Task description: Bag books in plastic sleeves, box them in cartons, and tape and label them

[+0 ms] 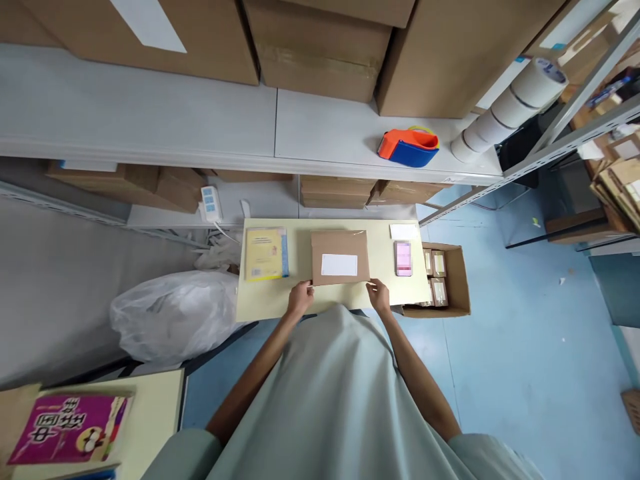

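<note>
A brown cardboard box (340, 246) with a white label lies on the pale yellow table (327, 311) in front of me. My left hand (301, 297) pinches its near left corner, fingers closed. At the near right corner, my right hand (379, 295) is closed on the edge in the same way. Left of the box lies a yellow book (266, 253) with a blue strip along its side. A phone (403, 259) with a pinkish screen rests to the right, just below a small white slip (403, 231).
Behind the table stands a grey shelf (200, 120) with large cartons, an orange and blue tape dispenser (409, 147) and stacked tape rolls (510, 110). An open carton (457, 283) of small boxes sits at right. A plastic bag (175, 317) and a purple book (70, 429) are at left.
</note>
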The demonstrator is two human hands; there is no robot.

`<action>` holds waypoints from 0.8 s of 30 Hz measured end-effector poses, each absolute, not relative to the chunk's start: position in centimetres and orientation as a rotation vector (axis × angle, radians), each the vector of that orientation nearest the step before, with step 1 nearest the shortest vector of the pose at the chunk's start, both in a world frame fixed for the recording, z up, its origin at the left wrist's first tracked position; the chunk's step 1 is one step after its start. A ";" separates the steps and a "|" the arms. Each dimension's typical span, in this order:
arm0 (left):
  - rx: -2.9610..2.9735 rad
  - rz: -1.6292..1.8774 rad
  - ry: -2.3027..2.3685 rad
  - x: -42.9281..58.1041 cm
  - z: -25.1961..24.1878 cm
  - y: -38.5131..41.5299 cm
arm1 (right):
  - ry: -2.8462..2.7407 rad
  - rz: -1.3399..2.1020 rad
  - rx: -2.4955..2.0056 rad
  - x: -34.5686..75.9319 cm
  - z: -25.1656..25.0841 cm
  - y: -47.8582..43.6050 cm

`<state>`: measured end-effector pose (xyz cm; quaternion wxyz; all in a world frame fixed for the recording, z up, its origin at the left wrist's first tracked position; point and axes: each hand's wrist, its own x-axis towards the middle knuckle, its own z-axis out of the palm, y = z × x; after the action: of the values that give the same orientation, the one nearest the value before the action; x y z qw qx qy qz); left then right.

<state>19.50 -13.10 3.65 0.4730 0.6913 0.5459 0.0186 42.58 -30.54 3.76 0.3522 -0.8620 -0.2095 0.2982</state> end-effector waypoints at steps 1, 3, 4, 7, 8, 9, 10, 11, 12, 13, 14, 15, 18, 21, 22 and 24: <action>1.683 0.049 1.330 19.1 3.1 -13.0 | -0.533 0.771 -2.242 42.5 3.6 -30.7; 1.667 0.072 1.325 18.6 2.3 -12.5 | -0.516 0.744 -2.258 43.0 3.6 -30.6; 1.662 0.091 1.328 18.5 1.9 -11.9 | -0.506 0.723 -2.262 43.5 3.8 -30.4; 1.645 0.172 1.333 19.5 1.3 -9.7 | -0.489 0.664 -2.252 44.9 4.6 -28.9; 1.626 0.207 1.331 20.0 1.2 -8.9 | -0.490 0.658 -2.233 45.2 4.9 -28.1; 1.597 0.240 1.328 20.7 1.2 -8.2 | -0.492 0.659 -2.209 45.4 5.1 -27.3; 1.559 0.266 1.316 21.3 1.2 -7.6 | -0.495 0.665 -2.183 45.5 5.3 -26.5; 1.518 0.284 1.298 21.9 1.3 -7.2 | -0.496 0.674 -2.160 45.4 5.5 -25.7; 1.485 0.291 1.276 22.4 1.4 -6.8 | -0.496 0.681 -2.143 45.2 5.6 -25.0; 1.462 0.289 1.252 22.8 1.6 -6.6 | -0.492 0.683 -2.134 45.0 5.8 -24.5; 1.444 0.288 1.230 23.0 1.8 -6.5 | -0.486 0.678 -2.131 44.8 5.9 -24.0; 1.428 0.295 1.213 23.1 2.1 -6.5 | -0.480 0.668 -2.124 44.6 6.1 -23.8; 1.376 0.375 1.176 22.8 3.4 -6.8 | -0.497 0.632 -2.081 44.4 7.2 -23.9; 1.352 0.490 1.107 22.2 5.2 -7.4 | -0.540 0.614 -2.032 44.7 8.8 -24.6; 1.359 0.517 1.089 21.9 5.8 -7.7 | -0.544 0.614 -2.015 44.8 9.3 -24.8; 1.380 0.543 1.084 21.6 6.8 -8.2 | -0.549 0.632 -1.973 44.9 10.1 -25.4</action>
<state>21.64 -8.24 6.78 0.6069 0.5972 0.4690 0.2348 44.93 -25.37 10.08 0.4786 -0.8084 -0.2248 0.2588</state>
